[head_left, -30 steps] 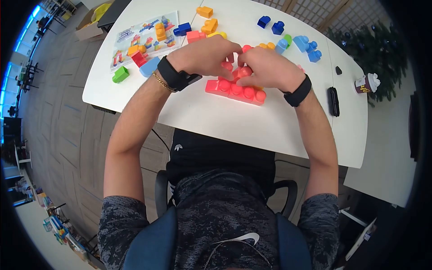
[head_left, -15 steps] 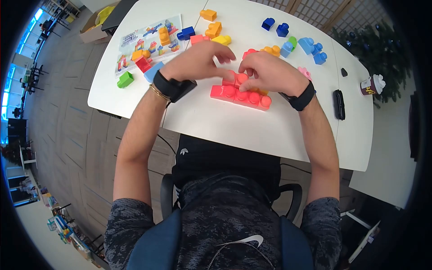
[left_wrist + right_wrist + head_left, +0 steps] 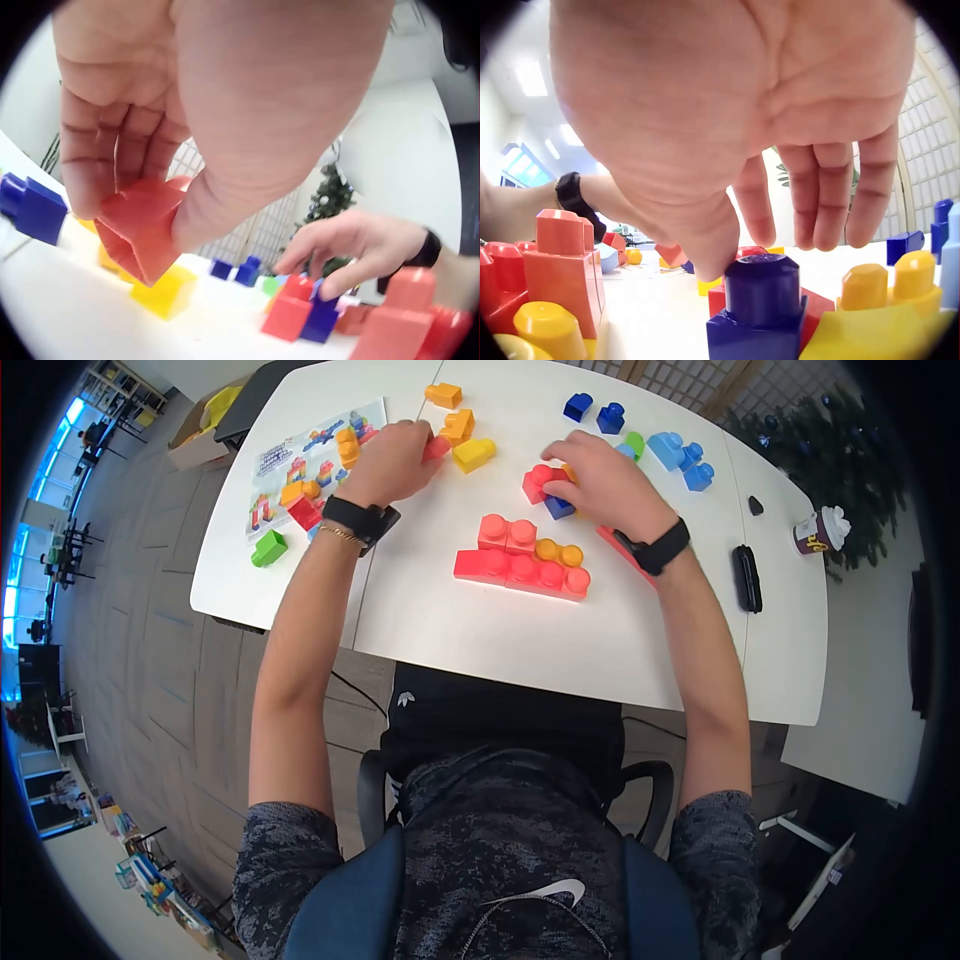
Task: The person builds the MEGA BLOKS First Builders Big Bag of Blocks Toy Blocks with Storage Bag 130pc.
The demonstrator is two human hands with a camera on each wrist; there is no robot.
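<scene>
My left hand pinches a red block between thumb and fingers, tilted just above the table beside a yellow block. My right hand hovers with relaxed fingers over a red block and a dark blue block; whether the thumb touches them I cannot tell. Nearer the table's front edge lies a joined row of red blocks, with shorter red blocks and an orange block behind it.
A picture sheet with orange blocks on it lies at the left, a green block near it. Blue blocks stand at the back right. A black case and a cup are at the far right.
Both hands have moved away from the red row. My left hand has gone back and left and taken hold of a red block; my right hand has moved back over the red and dark blue blocks.
</scene>
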